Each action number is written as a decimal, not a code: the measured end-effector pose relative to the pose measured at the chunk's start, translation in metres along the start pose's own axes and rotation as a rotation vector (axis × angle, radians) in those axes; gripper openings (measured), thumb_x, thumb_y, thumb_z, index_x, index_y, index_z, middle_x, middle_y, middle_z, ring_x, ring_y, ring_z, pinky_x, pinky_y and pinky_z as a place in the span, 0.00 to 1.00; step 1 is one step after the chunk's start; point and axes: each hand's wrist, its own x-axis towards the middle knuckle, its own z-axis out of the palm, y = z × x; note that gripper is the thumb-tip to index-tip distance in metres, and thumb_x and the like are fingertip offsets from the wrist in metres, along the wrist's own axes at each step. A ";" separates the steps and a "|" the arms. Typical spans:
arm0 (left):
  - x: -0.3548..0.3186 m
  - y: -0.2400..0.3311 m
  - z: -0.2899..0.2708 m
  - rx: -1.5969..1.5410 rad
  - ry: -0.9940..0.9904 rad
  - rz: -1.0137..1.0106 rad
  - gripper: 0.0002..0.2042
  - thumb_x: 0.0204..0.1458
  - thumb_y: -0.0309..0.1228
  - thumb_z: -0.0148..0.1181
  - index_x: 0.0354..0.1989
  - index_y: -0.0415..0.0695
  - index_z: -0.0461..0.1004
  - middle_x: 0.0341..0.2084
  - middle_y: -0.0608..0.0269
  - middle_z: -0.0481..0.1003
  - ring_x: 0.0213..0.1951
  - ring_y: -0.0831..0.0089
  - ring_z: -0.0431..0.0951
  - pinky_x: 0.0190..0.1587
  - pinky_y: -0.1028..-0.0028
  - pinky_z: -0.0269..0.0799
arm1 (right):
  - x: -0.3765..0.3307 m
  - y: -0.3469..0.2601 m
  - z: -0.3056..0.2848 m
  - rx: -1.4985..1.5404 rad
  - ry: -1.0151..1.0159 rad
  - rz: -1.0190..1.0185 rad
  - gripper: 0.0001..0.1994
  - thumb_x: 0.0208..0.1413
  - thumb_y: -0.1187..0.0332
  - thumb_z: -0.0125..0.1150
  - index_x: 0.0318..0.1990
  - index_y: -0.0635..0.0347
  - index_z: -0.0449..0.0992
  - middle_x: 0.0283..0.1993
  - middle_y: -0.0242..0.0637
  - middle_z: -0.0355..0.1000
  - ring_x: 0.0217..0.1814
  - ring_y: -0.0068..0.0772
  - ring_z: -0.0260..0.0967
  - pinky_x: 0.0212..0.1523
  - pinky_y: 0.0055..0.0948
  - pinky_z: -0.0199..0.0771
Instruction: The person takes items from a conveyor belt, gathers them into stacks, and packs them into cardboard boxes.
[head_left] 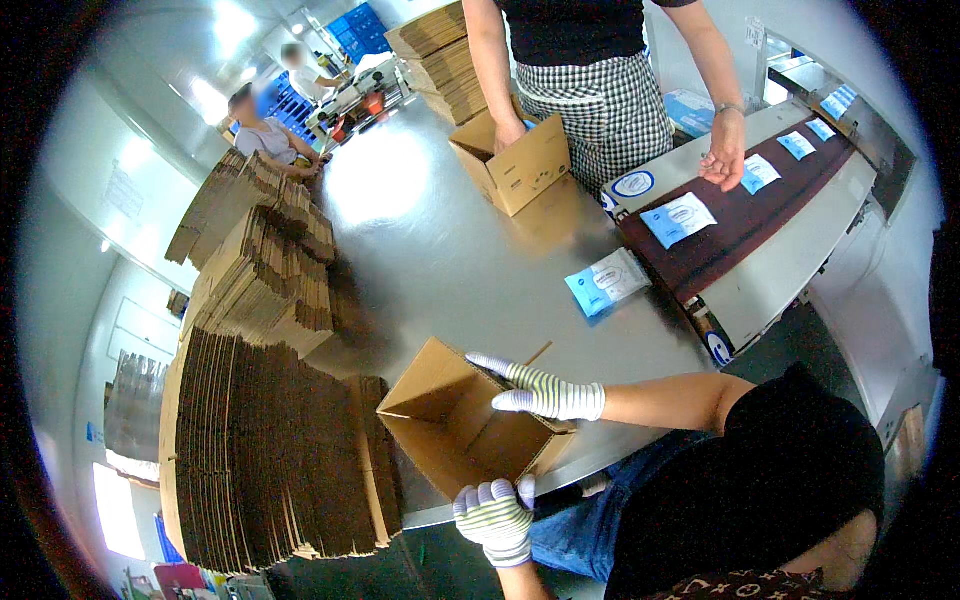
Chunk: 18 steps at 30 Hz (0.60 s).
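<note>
While an open cardboard box [455, 420] is tipped on its side at the near edge of the steel worktop [450, 250], its mouth turned up and towards the wearer, it is held between two gloved hands. The right hand [535, 390], in a striped glove, is laid flat over the box's upper right flap, fingers stretched out and nearly straight, not curled round anything. The left hand [495, 520], gloved alike, is closed loosely on the lower edge of the box, where it overhangs the worktop rim, fingertips hooked over the cardboard. Just left of the box, stacks of flattened cartons [270, 440] are piled. A blue-and-white packet [607, 282] lies well beyond the box, near the end of a dark conveyor belt [740, 220] carrying more such packets. Across the worktop, a second box [515, 165] is gripped by another person's hand
</note>
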 end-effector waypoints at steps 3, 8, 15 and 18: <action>-0.002 0.008 0.002 -0.003 0.079 -0.028 0.18 0.53 0.47 0.53 0.18 0.50 0.61 0.13 0.65 0.59 0.20 0.65 0.66 0.34 0.64 0.67 | -0.005 -0.008 -0.001 0.032 0.008 0.016 0.42 0.54 0.48 0.56 0.68 0.65 0.46 0.72 0.46 0.44 0.75 0.40 0.35 0.71 0.34 0.33; 0.008 0.014 0.003 -0.010 0.082 -0.116 0.15 0.52 0.40 0.53 0.18 0.51 0.59 0.14 0.65 0.59 0.21 0.64 0.65 0.35 0.63 0.66 | -0.001 -0.012 -0.006 0.107 0.012 0.064 0.41 0.54 0.51 0.56 0.68 0.65 0.47 0.70 0.44 0.48 0.73 0.37 0.41 0.71 0.34 0.37; 0.030 0.018 0.003 -0.006 0.108 -0.137 0.11 0.49 0.36 0.55 0.20 0.49 0.63 0.16 0.63 0.64 0.24 0.62 0.68 0.40 0.61 0.68 | 0.022 -0.013 -0.019 0.219 -0.008 0.058 0.40 0.54 0.53 0.57 0.68 0.63 0.47 0.70 0.43 0.49 0.73 0.36 0.41 0.70 0.33 0.38; 0.036 0.017 0.005 -0.008 0.102 -0.133 0.10 0.49 0.36 0.55 0.20 0.48 0.64 0.16 0.63 0.65 0.24 0.62 0.68 0.40 0.61 0.67 | 0.031 -0.003 -0.023 0.234 0.005 0.056 0.41 0.52 0.52 0.60 0.68 0.63 0.49 0.69 0.41 0.51 0.72 0.36 0.43 0.70 0.34 0.41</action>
